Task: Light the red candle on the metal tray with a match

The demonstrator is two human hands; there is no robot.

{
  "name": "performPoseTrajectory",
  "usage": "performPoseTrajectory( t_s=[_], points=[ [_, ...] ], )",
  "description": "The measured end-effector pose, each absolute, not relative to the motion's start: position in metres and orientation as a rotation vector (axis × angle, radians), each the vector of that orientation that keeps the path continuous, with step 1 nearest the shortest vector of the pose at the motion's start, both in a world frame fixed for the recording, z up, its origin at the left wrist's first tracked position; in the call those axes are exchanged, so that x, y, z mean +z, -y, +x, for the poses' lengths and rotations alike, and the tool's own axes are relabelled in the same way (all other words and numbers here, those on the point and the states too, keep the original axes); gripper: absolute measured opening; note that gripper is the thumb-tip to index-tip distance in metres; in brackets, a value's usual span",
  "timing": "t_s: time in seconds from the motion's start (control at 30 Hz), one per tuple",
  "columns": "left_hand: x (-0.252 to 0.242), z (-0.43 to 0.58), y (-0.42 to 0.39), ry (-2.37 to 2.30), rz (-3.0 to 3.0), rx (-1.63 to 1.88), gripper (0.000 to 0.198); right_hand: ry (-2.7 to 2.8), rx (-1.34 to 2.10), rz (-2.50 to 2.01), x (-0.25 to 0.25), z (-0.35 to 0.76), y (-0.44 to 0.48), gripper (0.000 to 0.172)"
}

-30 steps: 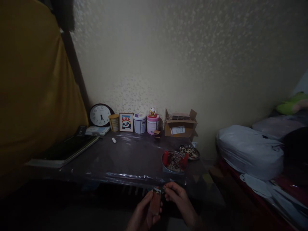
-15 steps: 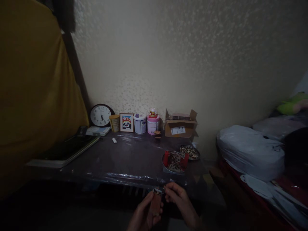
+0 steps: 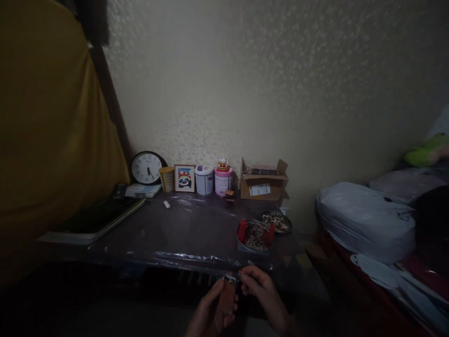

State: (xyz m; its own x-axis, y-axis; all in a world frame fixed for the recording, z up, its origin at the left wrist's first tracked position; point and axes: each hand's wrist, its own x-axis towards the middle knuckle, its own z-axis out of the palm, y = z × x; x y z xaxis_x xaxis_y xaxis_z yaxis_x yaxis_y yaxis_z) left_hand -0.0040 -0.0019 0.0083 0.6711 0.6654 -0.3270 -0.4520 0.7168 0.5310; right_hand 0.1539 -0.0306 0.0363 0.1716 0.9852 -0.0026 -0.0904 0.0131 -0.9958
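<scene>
My left hand [image 3: 210, 306] is closed around a reddish-brown matchbox [image 3: 227, 299], held upright in front of the table's near edge. The box's inner tray is slid partly out at the top, and match ends show in it. Just right of the box, my right hand [image 3: 259, 288] pinches a tiny thin thing between thumb and forefinger, which looks like a matchstick; most of it is hidden by the fingers. Beyond the hands stands a round tin [image 3: 255, 250] with two red candles and dark burnt bits. Behind it lies a dish of matchsticks [image 3: 277, 222].
A dark plastic-covered table [image 3: 189, 229] stretches toward the wall. Along its back are a clock [image 3: 146, 168], a panda picture [image 3: 184, 179], two tubs, a small matchbox [image 3: 229, 193] and an open cardboard box [image 3: 263, 187]. A white bag [image 3: 365, 220] lies at right.
Both hands stay almost in place. The tray end of the matchbox shows slightly more clearly, and the right fingertips remain beside it.
</scene>
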Motion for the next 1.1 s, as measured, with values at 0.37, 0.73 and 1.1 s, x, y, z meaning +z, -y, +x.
performPoseTrajectory(
  t_s=[0.37, 0.73, 1.1],
  points=[
    [0.014, -0.005, 0.004, -0.549, 0.449, 0.641, 0.029, 1.032, 1.11, -1.21, 0.035, 0.155, 0.031, 0.03],
    [0.015, -0.006, 0.005, -0.515, 0.447, 0.69, 0.031, 1.019, 1.074, -1.128, 0.026, 0.157, 0.028, 0.031],
    [0.02, -0.008, 0.004, -0.521, 0.392, 0.768, 0.022, 1.029, 1.095, -1.171, 0.034, 0.152, 0.032, 0.029]
  ],
)
